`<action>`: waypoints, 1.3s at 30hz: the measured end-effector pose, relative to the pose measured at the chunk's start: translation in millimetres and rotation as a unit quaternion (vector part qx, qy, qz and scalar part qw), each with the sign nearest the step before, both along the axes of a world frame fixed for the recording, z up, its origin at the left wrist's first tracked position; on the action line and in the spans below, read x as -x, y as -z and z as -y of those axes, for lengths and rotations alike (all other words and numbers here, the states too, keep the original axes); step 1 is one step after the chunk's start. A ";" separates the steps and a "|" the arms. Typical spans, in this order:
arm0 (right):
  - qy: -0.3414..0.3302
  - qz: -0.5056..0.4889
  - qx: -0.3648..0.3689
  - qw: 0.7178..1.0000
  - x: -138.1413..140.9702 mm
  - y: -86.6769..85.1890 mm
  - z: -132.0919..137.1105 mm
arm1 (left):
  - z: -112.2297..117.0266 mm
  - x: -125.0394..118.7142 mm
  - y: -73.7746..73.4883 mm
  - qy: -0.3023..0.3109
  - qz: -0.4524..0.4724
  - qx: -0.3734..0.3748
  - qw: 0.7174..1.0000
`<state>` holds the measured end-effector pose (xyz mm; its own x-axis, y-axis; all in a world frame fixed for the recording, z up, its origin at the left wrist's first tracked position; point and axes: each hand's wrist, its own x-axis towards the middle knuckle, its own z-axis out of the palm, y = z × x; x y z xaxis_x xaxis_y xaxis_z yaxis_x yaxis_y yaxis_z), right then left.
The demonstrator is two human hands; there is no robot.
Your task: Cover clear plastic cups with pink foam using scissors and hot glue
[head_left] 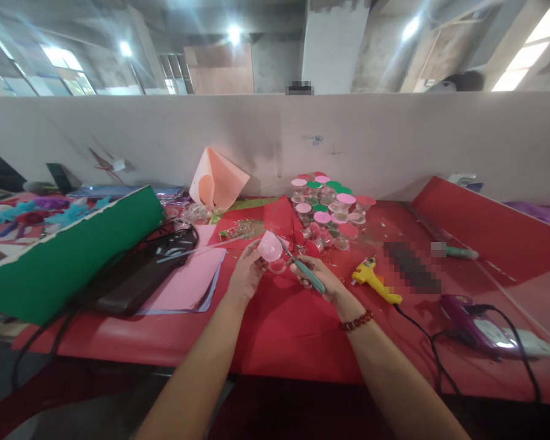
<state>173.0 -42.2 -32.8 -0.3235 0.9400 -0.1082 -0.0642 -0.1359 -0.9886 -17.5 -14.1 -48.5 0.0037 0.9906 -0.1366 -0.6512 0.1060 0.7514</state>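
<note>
Left hand pinches a pink disc above the red table — right hand closed on scissors at its four o'clock, blades running long toward ten o'clock, tips just beside the disc's edge.

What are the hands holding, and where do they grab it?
The left hand pinches a pink disc at its lower edge; the right hand grips scissors by their teal handles.

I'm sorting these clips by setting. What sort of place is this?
Probably a craft workbench in a bare concrete hall. The red table carries a yellow glue gun, a heap of small lidded cups and pink paper sheets; the left hand holds a pink piece and the right hand scissors.
</note>
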 end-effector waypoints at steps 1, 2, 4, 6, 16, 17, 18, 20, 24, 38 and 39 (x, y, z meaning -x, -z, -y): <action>0.000 0.002 0.000 1.000 0.0 -0.6 0.3 | -0.3 0.3 0.4 -0.001 -0.001 -0.002 1.000; 0.000 0.003 0.000 1.000 0.2 -1.1 0.6 | -0.4 0.5 0.5 -0.001 -0.003 -0.002 1.000; 0.003 0.001 0.002 1.000 0.7 -1.8 1.2 | -0.2 0.5 0.0 -0.001 -0.005 -0.002 1.000; 0.004 -0.001 0.007 1.000 1.3 -1.6 1.5 | 0.5 0.3 -1.2 -0.001 -0.003 -0.002 1.000; 0.012 -0.012 0.034 0.999 4.2 -3.8 2.2 | 1.3 1.1 -6.3 -0.010 0.007 -0.005 1.000; 0.011 -0.011 0.035 0.999 4.5 -4.4 2.5 | 1.2 1.4 -6.2 -0.011 0.007 -0.005 1.000; 0.011 -0.009 0.036 0.999 4.7 -4.8 2.9 | 1.0 1.7 -6.1 -0.013 0.008 -0.006 1.000; 0.014 -0.004 0.036 0.999 4.9 -5.3 3.5 | 0.7 2.2 -5.8 -0.016 0.009 -0.008 1.000; 0.014 0.001 0.030 0.999 4.6 -5.3 4.2 | 0.1 2.6 -5.8 -0.022 0.014 -0.005 1.000; -0.016 0.051 -0.002 0.999 4.6 0.4 4.5 | -3.1 5.6 -6.3 -0.066 0.069 0.023 0.995; -0.017 0.052 -0.004 0.998 4.4 1.7 4.1 | -2.9 5.6 -6.1 -0.064 0.072 0.020 0.995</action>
